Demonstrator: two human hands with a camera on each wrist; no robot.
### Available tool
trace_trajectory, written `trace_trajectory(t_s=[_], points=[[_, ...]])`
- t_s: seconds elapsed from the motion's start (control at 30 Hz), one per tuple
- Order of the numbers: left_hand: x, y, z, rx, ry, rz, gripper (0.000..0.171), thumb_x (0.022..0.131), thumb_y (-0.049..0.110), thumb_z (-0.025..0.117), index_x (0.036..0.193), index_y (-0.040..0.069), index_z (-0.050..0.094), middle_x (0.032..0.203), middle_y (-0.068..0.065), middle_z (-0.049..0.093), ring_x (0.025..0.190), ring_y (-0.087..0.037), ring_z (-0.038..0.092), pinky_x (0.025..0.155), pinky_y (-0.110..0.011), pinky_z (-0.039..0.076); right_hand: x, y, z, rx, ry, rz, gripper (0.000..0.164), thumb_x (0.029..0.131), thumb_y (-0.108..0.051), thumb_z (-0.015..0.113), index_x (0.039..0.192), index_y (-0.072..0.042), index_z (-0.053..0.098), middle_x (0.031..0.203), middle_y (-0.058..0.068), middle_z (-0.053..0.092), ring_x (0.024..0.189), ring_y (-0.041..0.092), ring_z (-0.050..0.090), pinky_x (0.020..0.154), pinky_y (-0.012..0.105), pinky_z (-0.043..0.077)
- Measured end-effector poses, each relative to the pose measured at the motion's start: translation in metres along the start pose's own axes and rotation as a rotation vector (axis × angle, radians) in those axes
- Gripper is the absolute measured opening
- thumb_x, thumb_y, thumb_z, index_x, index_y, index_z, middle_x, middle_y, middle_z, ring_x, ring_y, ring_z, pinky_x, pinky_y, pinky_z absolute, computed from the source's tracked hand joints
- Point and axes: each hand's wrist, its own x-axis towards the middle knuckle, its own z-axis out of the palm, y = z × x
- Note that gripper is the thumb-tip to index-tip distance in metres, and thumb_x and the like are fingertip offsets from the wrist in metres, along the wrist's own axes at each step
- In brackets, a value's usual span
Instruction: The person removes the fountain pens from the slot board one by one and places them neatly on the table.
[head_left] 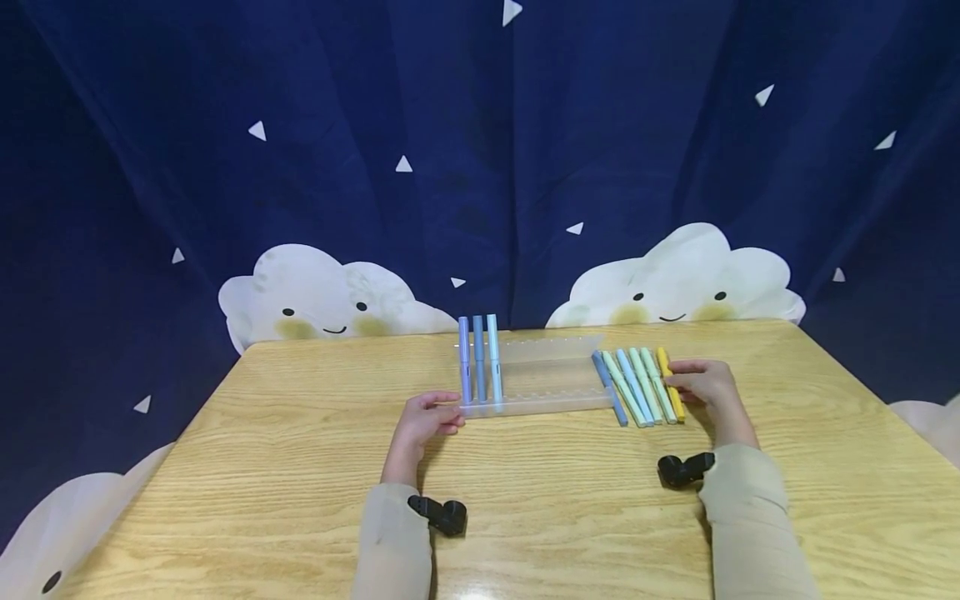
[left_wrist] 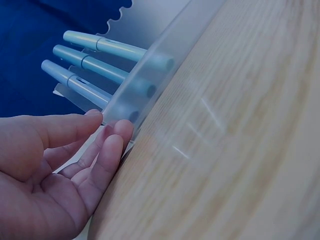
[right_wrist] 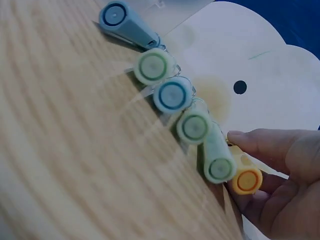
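Observation:
A clear plastic pen holder (head_left: 555,405) with notched edges lies across the far part of the table. Three capped pens stand in its left end: a purple one (head_left: 464,362), a darker blue one (head_left: 479,358) and a light blue one (head_left: 495,362). With thumb and fingertips, my left hand (head_left: 426,421) holds the holder's near left corner. My right hand (head_left: 708,387) pinches a yellow pen (right_wrist: 247,180), thumb on its upper side and fingers beneath. That pen is the outermost of a row to the holder's right, right beside a pale green pen (right_wrist: 219,167).
More pens in the row are a blue one (head_left: 610,387), partly against the holder's right end, a light blue one (right_wrist: 173,95), and other pale green ones (right_wrist: 152,66). Behind the wooden table (head_left: 555,500) hangs a dark blue curtain (head_left: 450,100) with cloud shapes.

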Motion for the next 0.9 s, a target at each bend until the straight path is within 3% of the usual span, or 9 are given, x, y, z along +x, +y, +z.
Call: trace_trajectory(t_s=[0.47,0.9], points=[[-0.0016,0.0016,0.0029,0.010,-0.010,0.005,0.023,0.082,-0.009,0.054,0.105,-0.013,0.056,0.069,-0.009,0.061,0.059,-0.012,0.059,0.054,-0.021,0.050,0.0015,-0.0006,-0.0001,-0.119,0.048,0.007,0.043,0.077,-0.002,0.065,0.114,0.013,0.050,0.067,-0.003,0.056,0.060,0.010,0.054,0.050,0.025,0.049],[-0.0005,0.0007,0.0003,0.021,0.014,-0.016,0.023,0.081,-0.008,0.057,0.104,-0.011,0.057,0.069,-0.009,0.060,0.059,-0.013,0.059,0.053,-0.021,0.050,-0.0043,-0.0059,0.0037,-0.181,0.024,-0.045,0.045,0.082,-0.008,0.060,0.118,0.014,0.046,0.085,0.009,0.055,0.063,0.015,0.049,0.052,0.027,0.047]])
